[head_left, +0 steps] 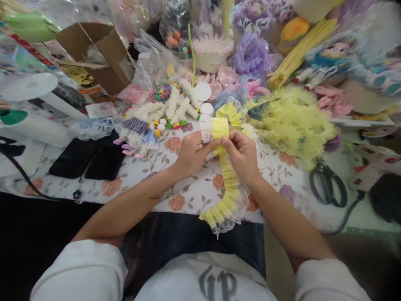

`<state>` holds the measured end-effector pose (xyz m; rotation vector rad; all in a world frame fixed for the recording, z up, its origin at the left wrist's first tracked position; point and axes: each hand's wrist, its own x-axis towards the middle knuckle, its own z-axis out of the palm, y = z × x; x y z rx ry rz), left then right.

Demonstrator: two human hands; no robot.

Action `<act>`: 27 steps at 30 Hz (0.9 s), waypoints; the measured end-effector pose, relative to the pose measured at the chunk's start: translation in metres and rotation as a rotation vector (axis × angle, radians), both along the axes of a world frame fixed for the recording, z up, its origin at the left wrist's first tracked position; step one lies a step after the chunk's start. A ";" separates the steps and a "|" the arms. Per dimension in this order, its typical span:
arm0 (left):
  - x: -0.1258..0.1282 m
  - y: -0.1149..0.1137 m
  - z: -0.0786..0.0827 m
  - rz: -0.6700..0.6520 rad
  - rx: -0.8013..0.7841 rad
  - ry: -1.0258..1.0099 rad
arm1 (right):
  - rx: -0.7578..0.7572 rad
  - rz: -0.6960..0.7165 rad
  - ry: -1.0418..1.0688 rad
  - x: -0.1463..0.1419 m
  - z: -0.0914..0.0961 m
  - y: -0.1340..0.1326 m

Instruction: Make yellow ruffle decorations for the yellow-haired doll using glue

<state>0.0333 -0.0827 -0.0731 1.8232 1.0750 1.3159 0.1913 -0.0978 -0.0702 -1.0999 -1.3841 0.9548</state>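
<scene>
Both the left hand [191, 154] and right hand [241, 156] pinched the floppy, featherlight yellow pleated ribbon [227, 188] near the table's [194, 192] front edge, probably best gripped along its pleats.

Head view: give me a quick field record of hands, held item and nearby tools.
left hand: pinches the yellow pleated ribbon
right hand: grips the same ribbon beside it
ribbon: lace-edged, hangs down over the table edge
table: floral cloth
scissors: black, right of the hands, untouched
phones: two dark ones, left
</scene>
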 end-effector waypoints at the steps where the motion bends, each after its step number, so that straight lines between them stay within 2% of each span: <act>1: 0.000 -0.001 0.000 -0.006 -0.014 -0.021 | -0.003 -0.002 0.001 0.000 0.000 0.000; 7: 0.002 0.005 -0.002 -0.044 -0.254 -0.215 | 0.002 -0.047 0.040 0.001 -0.003 0.004; 11: 0.002 0.007 -0.001 -0.017 -0.267 -0.277 | 0.000 -0.060 0.017 0.000 -0.004 0.005; 14: 0.002 0.005 0.000 -0.048 -0.274 -0.299 | 0.004 -0.057 -0.023 0.000 -0.005 0.004; 19: 0.003 0.005 -0.001 -0.084 -0.371 -0.385 | 0.031 -0.054 -0.019 0.000 -0.003 0.003; 23: 0.002 0.008 0.002 -0.143 -0.395 -0.371 | 0.070 -0.083 -0.083 0.002 -0.002 0.003; 27: 0.002 0.005 0.006 -0.158 -0.345 -0.295 | 0.153 -0.074 -0.155 0.001 -0.001 0.003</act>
